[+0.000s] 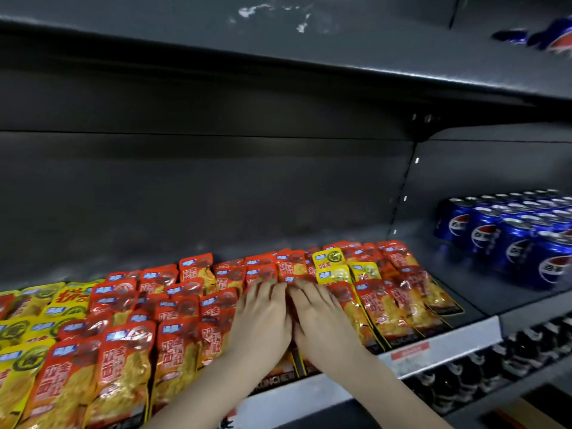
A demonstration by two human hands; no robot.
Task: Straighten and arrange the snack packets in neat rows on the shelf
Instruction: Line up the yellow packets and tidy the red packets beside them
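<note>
Fingers point(266, 292) of the left hand point(263, 320) are straight and laid flat, gripping nothing; fingers point(312, 294) of the right hand point(322, 323) are the same, flat and close together. The hands sit side by side, inner edges touching or nearly so, palms pressing down on one red packet point(289, 278) at mid-shelf. Only its far end shows past the fingertips, and a dark near edge shows between the wrists. The packet lies directly under the fingers, not ahead or aside, with its long axis running front to back, in line with them. Neither hand is nearer; they share it evenly. Around it the snack packets point(176, 351) lie flat and overlapping like shingles. The columns left of the hands are uneven and leaning; those to the right fan slightly rightward. Yellow packets point(21, 342) bunch at far left, and stray yellow packets point(332, 264) sit among the red at back right. Judgement: the next move is likely a slide along that front-to-back axis, squaring the column against its neighbours. The shelf lip point(439, 348) runs just below the wrists. Blue cans point(510, 243) stand well apart on the right.
</note>
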